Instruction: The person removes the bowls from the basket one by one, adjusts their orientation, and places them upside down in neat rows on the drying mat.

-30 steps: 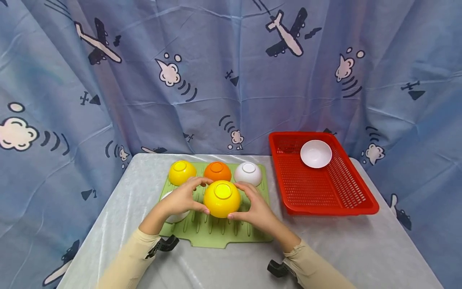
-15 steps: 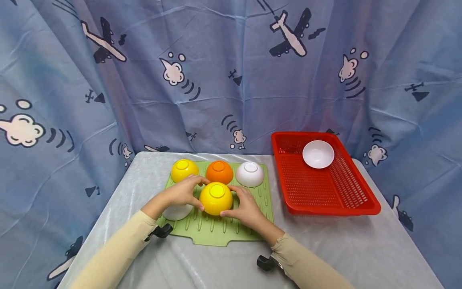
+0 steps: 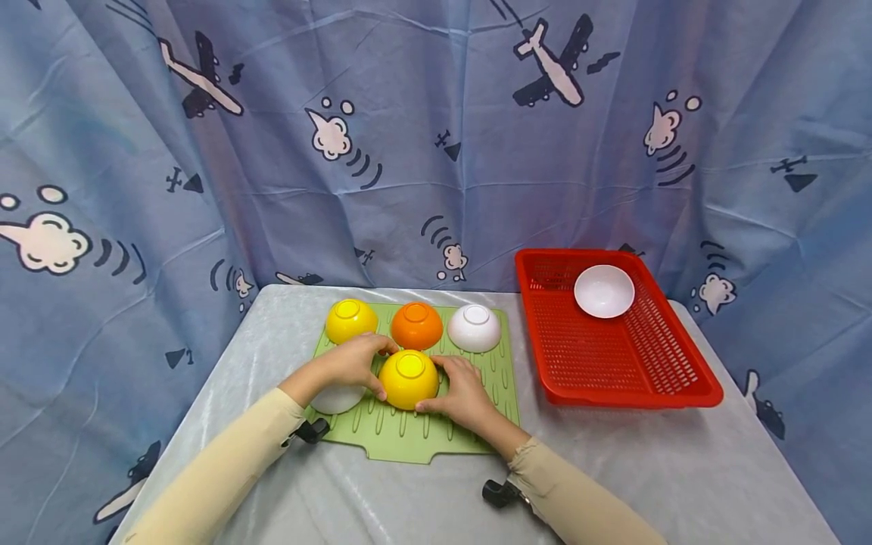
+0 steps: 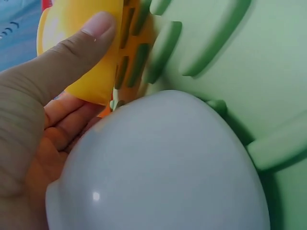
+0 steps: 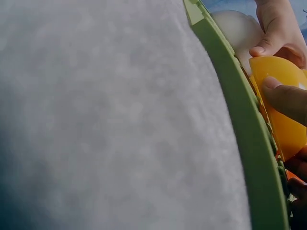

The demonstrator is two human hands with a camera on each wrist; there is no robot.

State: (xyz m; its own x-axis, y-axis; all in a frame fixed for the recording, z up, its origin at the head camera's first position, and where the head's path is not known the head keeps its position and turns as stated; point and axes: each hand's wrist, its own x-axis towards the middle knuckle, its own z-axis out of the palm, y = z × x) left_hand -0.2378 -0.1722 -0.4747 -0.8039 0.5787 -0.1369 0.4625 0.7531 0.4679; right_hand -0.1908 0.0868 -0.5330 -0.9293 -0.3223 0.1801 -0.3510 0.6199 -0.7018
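Note:
An upturned yellow bowl [image 3: 408,378] sits on the green ribbed mat [image 3: 436,428], held between both hands. My left hand [image 3: 354,365] curls round its left side, thumb on the bowl [image 4: 79,48]. My right hand [image 3: 458,387] grips its right side, thumb on the bowl's wall [image 5: 280,115]. An upturned white bowl [image 3: 335,398] lies under my left wrist and fills the left wrist view [image 4: 163,167]. Behind stand upturned yellow [image 3: 350,319], orange [image 3: 416,325] and white [image 3: 474,327] bowls.
A red mesh basket [image 3: 633,378] stands to the right on the grey table [image 3: 647,469], with one white bowl [image 3: 603,291] upright in its far end. A blue aeroplane-print curtain [image 3: 436,136] closes off the back and sides.
Both hands have lowered the yellow bowl down and slightly away onto the mat. The other bowls have not moved.

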